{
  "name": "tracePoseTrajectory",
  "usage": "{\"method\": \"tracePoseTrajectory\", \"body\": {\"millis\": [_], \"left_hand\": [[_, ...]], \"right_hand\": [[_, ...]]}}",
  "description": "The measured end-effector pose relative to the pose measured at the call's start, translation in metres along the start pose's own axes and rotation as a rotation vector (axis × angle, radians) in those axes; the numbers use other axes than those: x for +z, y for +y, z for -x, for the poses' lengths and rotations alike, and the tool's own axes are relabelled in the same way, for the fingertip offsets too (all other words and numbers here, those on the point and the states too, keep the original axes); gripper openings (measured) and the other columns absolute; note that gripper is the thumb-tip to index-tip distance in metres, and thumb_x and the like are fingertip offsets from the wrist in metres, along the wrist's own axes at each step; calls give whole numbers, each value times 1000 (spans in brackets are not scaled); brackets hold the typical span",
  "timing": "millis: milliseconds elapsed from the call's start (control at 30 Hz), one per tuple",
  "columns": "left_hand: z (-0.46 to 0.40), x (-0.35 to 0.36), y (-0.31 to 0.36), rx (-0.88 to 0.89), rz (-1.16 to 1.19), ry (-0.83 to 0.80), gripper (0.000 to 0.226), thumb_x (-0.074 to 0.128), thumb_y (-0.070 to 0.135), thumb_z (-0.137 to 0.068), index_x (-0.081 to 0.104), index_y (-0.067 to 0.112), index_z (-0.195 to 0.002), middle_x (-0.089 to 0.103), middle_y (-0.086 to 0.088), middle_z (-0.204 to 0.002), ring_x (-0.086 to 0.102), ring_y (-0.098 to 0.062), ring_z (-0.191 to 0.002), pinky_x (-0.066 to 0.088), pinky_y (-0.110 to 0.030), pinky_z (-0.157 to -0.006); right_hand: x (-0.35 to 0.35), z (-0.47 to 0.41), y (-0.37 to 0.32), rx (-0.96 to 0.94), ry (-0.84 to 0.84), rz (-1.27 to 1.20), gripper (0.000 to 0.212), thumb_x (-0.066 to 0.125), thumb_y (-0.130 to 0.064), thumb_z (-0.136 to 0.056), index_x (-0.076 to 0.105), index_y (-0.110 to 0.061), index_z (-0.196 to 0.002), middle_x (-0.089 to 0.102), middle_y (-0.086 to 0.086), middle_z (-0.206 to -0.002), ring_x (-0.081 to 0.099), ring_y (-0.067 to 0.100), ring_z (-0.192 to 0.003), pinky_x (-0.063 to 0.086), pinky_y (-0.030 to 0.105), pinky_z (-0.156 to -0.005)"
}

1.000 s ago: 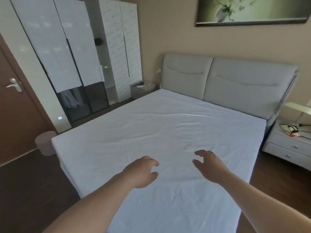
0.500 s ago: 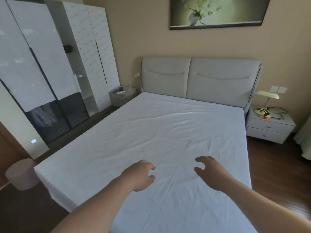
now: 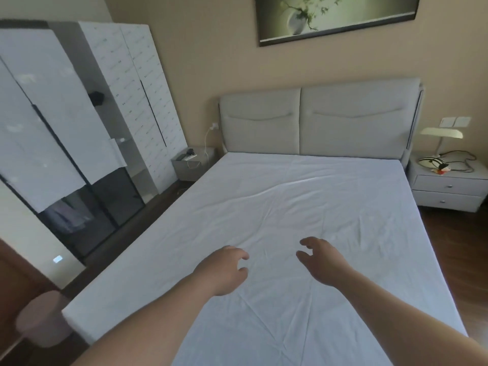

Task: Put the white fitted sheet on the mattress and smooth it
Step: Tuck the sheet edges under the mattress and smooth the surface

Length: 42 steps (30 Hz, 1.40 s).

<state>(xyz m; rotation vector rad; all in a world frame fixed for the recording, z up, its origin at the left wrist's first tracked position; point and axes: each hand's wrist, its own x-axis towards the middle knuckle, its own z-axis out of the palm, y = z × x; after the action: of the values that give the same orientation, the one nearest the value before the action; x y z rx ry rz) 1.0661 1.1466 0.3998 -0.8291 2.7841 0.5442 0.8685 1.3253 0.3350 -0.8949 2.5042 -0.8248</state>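
The white fitted sheet [image 3: 303,207] covers the whole mattress, with shallow creases across the middle and toward the foot. Both my arms reach out over the foot half of the bed. My left hand [image 3: 224,269] hovers palm down with loosely curled fingers and holds nothing. A short gap to its right, my right hand [image 3: 320,260] is held the same way, fingers loosely curled and empty. Whether either hand touches the sheet I cannot tell.
A grey padded headboard [image 3: 317,120] stands at the far end. A white nightstand [image 3: 449,186] with a lamp is at the right, a small grey bedside table [image 3: 192,165] at the left. A wardrobe [image 3: 79,114] lines the left wall; a pink stool [image 3: 42,320] sits near the bed's left foot corner.
The view has swung to the right, so the bed now lies more squarely ahead and the right nightstand shows. Both hands stay out over the sheet, much as before.
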Motion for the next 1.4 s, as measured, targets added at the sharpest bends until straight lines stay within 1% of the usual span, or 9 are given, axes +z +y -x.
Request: {"method": "tracePoseTrajectory", "body": {"millis": [267, 467, 667, 733, 833, 933, 1167, 1267, 1400], "left_hand": [[-28, -59, -152, -111, 196, 47, 45, 55, 41, -100, 53, 31, -144, 51, 10, -150, 49, -11, -137, 44, -32, -110], [-32, -102, -336, -101, 286, 87, 44, 56, 40, -100, 55, 32, -142, 54, 13, -147, 52, -10, -134, 44, -32, -109], [-15, -151, -526, -92, 294, 23, 44, 56, 42, -98, 56, 31, -141, 55, 10, -146, 53, -10, -132, 44, -31, -110], [-12, -163, -578, -86, 288, -18, 45, 56, 42, -99, 55, 29, -142, 54, 10, -148, 53, -10, -133, 42, -31, -111], [-23, -176, -641, -66, 277, -63, 47, 55, 42, -100, 54, 29, -144, 53, 9, -150, 52, -11, -134, 42, -31, -111], [-46, -189, -695, -61, 277, -69, 47, 55, 42, -100, 53, 29, -145, 53, 10, -150, 51, -11, -135, 42, -31, -112], [-120, -236, -834, -108, 215, -103, 47, 55, 45, -99, 53, 34, -145, 55, 13, -146, 53, -10, -131, 46, -34, -109], [-156, -273, -890, -123, 168, -106, 46, 56, 43, -100, 53, 35, -145, 56, 15, -144, 55, -9, -130, 49, -35, -107], [-216, -320, -943, -93, 159, -88, 43, 55, 41, -102, 53, 36, -145, 56, 14, -144, 54, -9, -130, 48, -35, -108]], "right_hand": [[91, -74, -139, -70, -87, 34, 49, 58, -43, -99, 53, -22, -144, 55, 4, -141, 58, 19, -123, 41, 29, -103], [199, -114, -276, -81, -74, 83, 48, 59, -43, -98, 53, -24, -142, 56, 3, -140, 59, 19, -119, 42, 30, -102], [318, -122, -415, -26, -95, 148, 48, 58, -43, -99, 52, -26, -143, 51, 2, -144, 61, 16, -114, 44, 30, -102], [352, -129, -455, -20, -129, 199, 50, 57, -44, -99, 49, -27, -145, 48, 1, -146, 59, 16, -117, 44, 32, -104], [392, -148, -503, -17, -148, 216, 50, 56, -44, -100, 48, -27, -146, 47, 0, -147, 58, 15, -119, 42, 30, -105], [427, -179, -538, 14, -141, 193, 48, 57, -43, -99, 50, -28, -144, 51, -1, -142, 57, 11, -107, 43, 28, -102], [559, -302, -629, 65, -177, 42, 49, 57, -41, -99, 51, -23, -145, 53, 4, -145, 58, 20, -121, 46, 33, -103], [605, -346, -681, 77, -203, -27, 49, 57, -40, -99, 53, -21, -144, 55, 3, -144, 60, 20, -119, 47, 30, -98], [623, -397, -734, 96, -193, -49, 48, 57, -40, -100, 52, -23, -144, 53, 1, -145, 59, 19, -121, 47, 30, -101]]}}
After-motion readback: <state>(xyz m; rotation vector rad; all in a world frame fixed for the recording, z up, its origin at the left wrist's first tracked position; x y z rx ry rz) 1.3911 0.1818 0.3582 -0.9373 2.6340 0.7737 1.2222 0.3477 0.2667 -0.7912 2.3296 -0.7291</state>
